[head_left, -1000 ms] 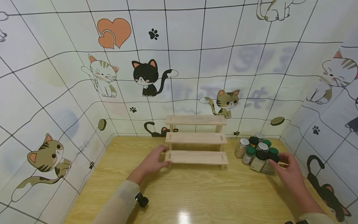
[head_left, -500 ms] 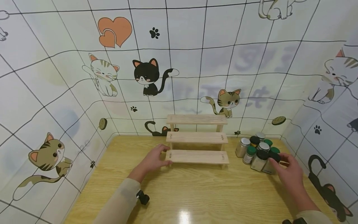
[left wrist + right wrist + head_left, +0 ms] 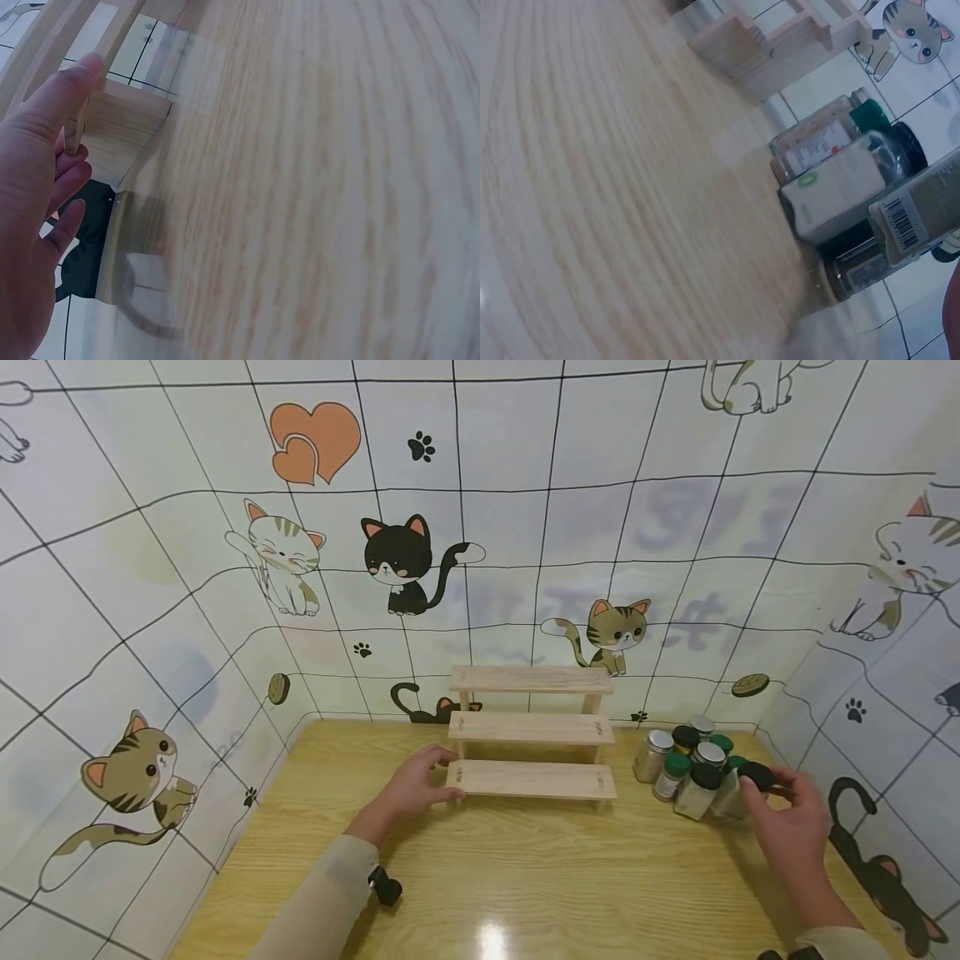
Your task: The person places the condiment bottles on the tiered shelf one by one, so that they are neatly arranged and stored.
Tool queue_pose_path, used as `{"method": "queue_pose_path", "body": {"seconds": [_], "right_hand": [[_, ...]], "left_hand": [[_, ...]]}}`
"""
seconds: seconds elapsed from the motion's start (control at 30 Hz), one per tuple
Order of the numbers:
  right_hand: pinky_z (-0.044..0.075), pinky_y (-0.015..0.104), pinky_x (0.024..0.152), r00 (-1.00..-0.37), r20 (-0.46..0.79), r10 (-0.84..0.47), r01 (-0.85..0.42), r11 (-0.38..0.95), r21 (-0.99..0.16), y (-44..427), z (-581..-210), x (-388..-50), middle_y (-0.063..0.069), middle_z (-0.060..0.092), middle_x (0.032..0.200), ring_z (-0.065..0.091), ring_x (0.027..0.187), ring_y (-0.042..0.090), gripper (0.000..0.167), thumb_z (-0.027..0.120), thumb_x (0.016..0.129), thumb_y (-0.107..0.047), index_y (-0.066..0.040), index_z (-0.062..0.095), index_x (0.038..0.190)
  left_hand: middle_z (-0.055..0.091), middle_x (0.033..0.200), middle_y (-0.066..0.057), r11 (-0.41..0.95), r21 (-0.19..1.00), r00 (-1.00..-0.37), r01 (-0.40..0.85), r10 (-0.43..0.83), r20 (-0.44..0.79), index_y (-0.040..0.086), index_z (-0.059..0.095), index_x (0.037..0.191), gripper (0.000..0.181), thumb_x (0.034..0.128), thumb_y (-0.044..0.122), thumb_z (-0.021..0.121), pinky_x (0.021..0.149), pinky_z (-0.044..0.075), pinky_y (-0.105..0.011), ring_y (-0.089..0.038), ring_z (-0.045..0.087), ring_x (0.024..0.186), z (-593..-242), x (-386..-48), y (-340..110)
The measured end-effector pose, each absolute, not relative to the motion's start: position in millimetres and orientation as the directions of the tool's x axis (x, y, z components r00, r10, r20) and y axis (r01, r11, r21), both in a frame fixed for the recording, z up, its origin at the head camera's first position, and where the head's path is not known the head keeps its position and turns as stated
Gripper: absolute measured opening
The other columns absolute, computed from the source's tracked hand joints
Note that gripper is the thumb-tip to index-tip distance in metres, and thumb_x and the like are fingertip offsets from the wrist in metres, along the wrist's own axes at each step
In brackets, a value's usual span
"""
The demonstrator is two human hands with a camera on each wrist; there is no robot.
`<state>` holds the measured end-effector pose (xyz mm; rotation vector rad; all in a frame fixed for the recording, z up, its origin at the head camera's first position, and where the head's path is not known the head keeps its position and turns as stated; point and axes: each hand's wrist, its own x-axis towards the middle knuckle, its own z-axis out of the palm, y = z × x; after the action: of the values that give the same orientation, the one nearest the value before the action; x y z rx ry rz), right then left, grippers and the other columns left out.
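Observation:
A three-tier wooden rack (image 3: 532,727) stands near the back wall. My left hand (image 3: 411,787) grips the left end of its lowest shelf; in the left wrist view the thumb lies on one face of the board (image 3: 73,135) and fingers curl behind it. My right hand (image 3: 791,827) pinches the black lid (image 3: 756,774) of a jar at the right of a jar cluster. In the right wrist view that jar (image 3: 922,214), with a barcode label, hangs tilted above the table, and only an edge of the hand (image 3: 952,315) shows.
Several spice jars with silver, green and black lids stand close together, among them a silver-lidded one (image 3: 652,756) and a black-lidded one (image 3: 697,791). The wooden table (image 3: 525,877) meets cat-patterned walls at its back and sides.
The black-lidded jar in my right hand has come up and slightly right, away from its neighbours. My left hand keeps its hold on the rack.

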<state>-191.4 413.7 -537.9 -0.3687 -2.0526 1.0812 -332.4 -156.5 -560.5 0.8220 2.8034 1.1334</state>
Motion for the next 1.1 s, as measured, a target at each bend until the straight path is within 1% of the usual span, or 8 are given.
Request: {"method": "queue_pose_path", "body": {"seconds": [0.13, 0.27, 0.33, 0.47, 0.57, 0.73, 0.97, 1.1], "right_hand": [[0.040, 0.013, 0.089, -0.641, 0.522, 0.563, -0.119, 0.599, -0.792, 407.2, -526.1, -188.9, -0.028, 0.053, 0.111, 0.053, 0.104, -0.009, 0.038, 0.082, 0.098, -0.009, 0.005, 0.068, 0.131], [0.039, 0.012, 0.093, -0.628, 0.554, 0.546, -0.147, 0.616, -0.774, 401.8, -514.9, -189.4, -0.030, 0.053, 0.112, 0.052, 0.106, -0.009, 0.038, 0.082, 0.098, -0.007, 0.006, 0.068, 0.130], [0.039, 0.011, 0.093, -0.625, 0.565, 0.539, -0.159, 0.620, -0.768, 399.5, -509.5, -189.9, -0.030, 0.054, 0.113, 0.052, 0.107, -0.009, 0.037, 0.082, 0.098, -0.006, 0.006, 0.068, 0.130], [0.039, 0.010, 0.089, -0.630, 0.555, 0.543, -0.157, 0.610, -0.776, 393.2, -497.5, -190.1, -0.029, 0.055, 0.113, 0.054, 0.104, -0.009, 0.037, 0.082, 0.098, -0.008, 0.004, 0.069, 0.131], [0.041, 0.008, 0.089, -0.638, 0.552, 0.536, -0.166, 0.605, -0.779, 387.1, -487.6, -191.6, -0.028, 0.055, 0.113, 0.056, 0.103, -0.008, 0.037, 0.082, 0.099, -0.009, 0.003, 0.069, 0.131], [0.045, 0.008, 0.089, -0.649, 0.574, 0.500, -0.247, 0.574, -0.780, 375.4, -473.6, -199.6, -0.022, 0.058, 0.114, 0.060, 0.102, -0.004, 0.035, 0.081, 0.098, -0.004, 0.007, 0.068, 0.128], [0.049, 0.007, 0.087, -0.705, 0.511, 0.492, -0.272, 0.479, -0.835, 355.1, -454.2, -217.0, -0.016, 0.066, 0.113, 0.066, 0.102, -0.003, 0.032, 0.080, 0.101, -0.008, 0.000, 0.068, 0.129], [0.051, 0.008, 0.086, -0.718, 0.505, 0.479, -0.289, 0.455, -0.842, 343.6, -447.6, -228.5, -0.018, 0.068, 0.109, 0.068, 0.101, -0.005, 0.034, 0.080, 0.101, -0.010, 0.001, 0.068, 0.131]], "left_hand": [[0.067, 0.132, 0.004, 0.594, 0.654, -0.862, 0.468, 0.471, 0.189, 0.014, 0.070, 0.141, 0.065, 0.0890, 0.043, 0.096, 0.111, 0.052, -0.051, -0.024, 0.064, 0.127, -564.0, -334.2, -156.7], [0.067, 0.132, 0.005, 0.589, 0.659, -0.861, 0.468, 0.473, 0.189, 0.015, 0.069, 0.142, 0.065, 0.0897, 0.043, 0.095, 0.111, 0.052, -0.051, -0.023, 0.064, 0.127, -566.6, -335.3, -157.4], [0.067, 0.132, 0.005, 0.587, 0.662, -0.861, 0.466, 0.472, 0.188, 0.015, 0.069, 0.142, 0.065, 0.0899, 0.043, 0.095, 0.111, 0.052, -0.052, -0.024, 0.064, 0.128, -566.4, -335.1, -157.3], [0.067, 0.132, 0.005, 0.586, 0.666, -0.864, 0.462, 0.467, 0.188, 0.015, 0.069, 0.142, 0.065, 0.0895, 0.044, 0.095, 0.112, 0.051, -0.052, -0.023, 0.064, 0.128, -565.1, -334.8, -157.1], [0.067, 0.131, 0.006, 0.585, 0.666, -0.865, 0.463, 0.464, 0.193, 0.015, 0.070, 0.141, 0.065, 0.0886, 0.044, 0.096, 0.111, 0.051, -0.052, -0.023, 0.064, 0.127, -564.2, -333.9, -156.8], [0.067, 0.130, 0.005, 0.584, 0.662, -0.862, 0.470, 0.465, 0.202, 0.014, 0.070, 0.141, 0.065, 0.0890, 0.043, 0.096, 0.111, 0.052, -0.052, -0.023, 0.064, 0.125, -564.0, -331.7, -156.5], [0.067, 0.131, 0.004, 0.580, 0.668, -0.862, 0.466, 0.469, 0.194, 0.014, 0.069, 0.142, 0.065, 0.0897, 0.043, 0.095, 0.112, 0.051, -0.052, -0.024, 0.063, 0.126, -565.1, -331.9, -156.8], [0.067, 0.132, 0.004, 0.576, 0.663, -0.856, 0.478, 0.476, 0.204, 0.013, 0.068, 0.142, 0.064, 0.0910, 0.042, 0.094, 0.111, 0.052, -0.051, -0.023, 0.063, 0.126, -565.0, -331.9, -157.1]]}}
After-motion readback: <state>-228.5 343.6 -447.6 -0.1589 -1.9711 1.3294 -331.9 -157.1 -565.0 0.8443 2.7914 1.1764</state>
